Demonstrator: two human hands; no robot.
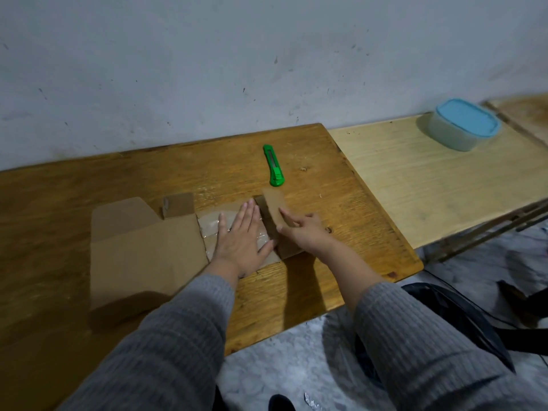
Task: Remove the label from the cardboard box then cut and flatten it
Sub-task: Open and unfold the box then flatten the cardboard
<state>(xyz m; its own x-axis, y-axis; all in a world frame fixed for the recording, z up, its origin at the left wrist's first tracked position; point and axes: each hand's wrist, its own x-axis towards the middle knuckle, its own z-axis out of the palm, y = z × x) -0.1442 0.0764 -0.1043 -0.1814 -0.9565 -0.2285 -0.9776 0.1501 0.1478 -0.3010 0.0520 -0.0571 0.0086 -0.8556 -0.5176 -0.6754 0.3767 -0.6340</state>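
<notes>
Cardboard, a brown cut-open box (142, 250), lies spread on the dark wooden table (326, 179) before me. My left hand (241, 238) presses flat, fingers straight, on its taped middle panel, while my right hand (305, 229) pinches the upright end flap (274, 207). Beyond lies a green plastic utility knife (273, 165).

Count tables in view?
3: dark wooden table under the cardboard; lighter table to its right, holding the blue-lidded container; third table at far right, mostly cropped.

Room behind the cardboard
Your way along the desk (341, 179) is open; only the green cutter (274, 166) lies there.
</notes>
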